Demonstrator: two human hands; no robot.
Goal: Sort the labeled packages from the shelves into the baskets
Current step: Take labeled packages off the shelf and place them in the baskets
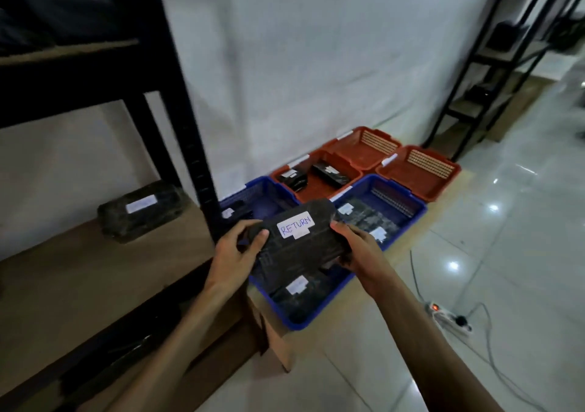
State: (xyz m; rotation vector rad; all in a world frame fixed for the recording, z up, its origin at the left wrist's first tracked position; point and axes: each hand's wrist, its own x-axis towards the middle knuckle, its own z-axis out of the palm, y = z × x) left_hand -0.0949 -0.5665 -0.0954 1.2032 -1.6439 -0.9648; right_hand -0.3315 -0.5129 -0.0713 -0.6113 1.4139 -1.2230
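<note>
Two hands hold one dark, plastic-wrapped package with a white sticker reading RETURN (299,240), the left hand (235,253) curled round its near left end with the thumb pressed on top, the right hand (356,250) gripping the right end with its fingers tucked under and out of sight. The package hangs in the air, label up, and right below the fingers sits a long blue plastic basket (319,313) already holding several similar dark parcels with white stickers. Beyond the fingertips stand another blue basket (408,206) with parcels in it, an orange basket with two dark packages (348,177), and two more orange baskets that look bare. Small white tags sit on the basket rims, but they are too blurred to read, so I would check the tag against the sticker before letting go. To do this well, both hands should lower the package level, set it flat on the pile, then slide the fingers out sideways. Left of the left hand, another wrapped package (141,210) waits on the wooden shelf board (95,278).
</note>
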